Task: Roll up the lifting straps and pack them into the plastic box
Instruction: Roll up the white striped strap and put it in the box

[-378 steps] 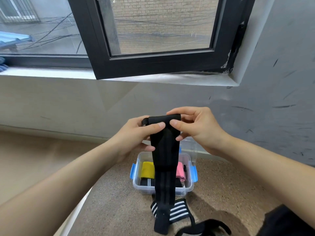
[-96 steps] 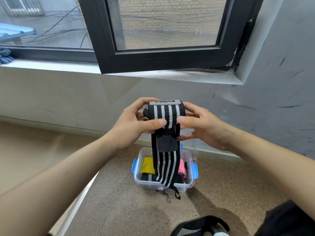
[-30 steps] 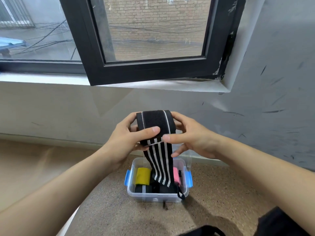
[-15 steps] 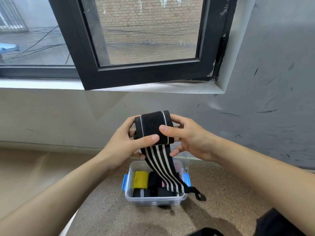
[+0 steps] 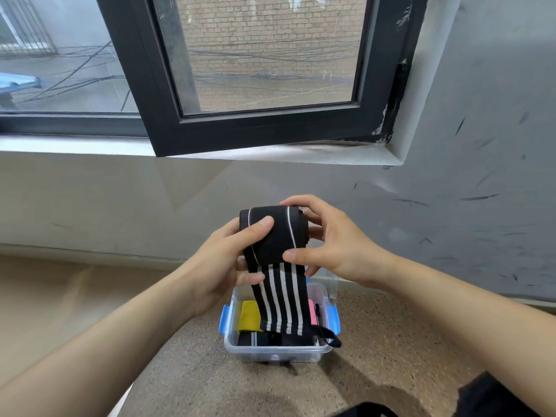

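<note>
I hold a black lifting strap (image 5: 275, 236) with white stripes, wound into a thick roll, in the air above the clear plastic box (image 5: 279, 353). My left hand (image 5: 222, 266) grips the roll from the left, thumb across its front. My right hand (image 5: 328, 245) grips it from the right, thumb pressed on the lower front. A short striped tail with a thin black loop at its end hangs down over the box. Inside the box lie a yellow roll (image 5: 249, 316), a pink roll (image 5: 313, 313) and a black roll (image 5: 258, 338).
The box has blue side latches and stands on a speckled brown floor near a grey wall. An open black window frame (image 5: 255, 127) juts out above the sill. Dark fabric (image 5: 370, 410) shows at the bottom edge.
The roll has grown thicker and the hanging tail has become shorter. The strap's lower end has lifted off the floor and now dangles over the box.
</note>
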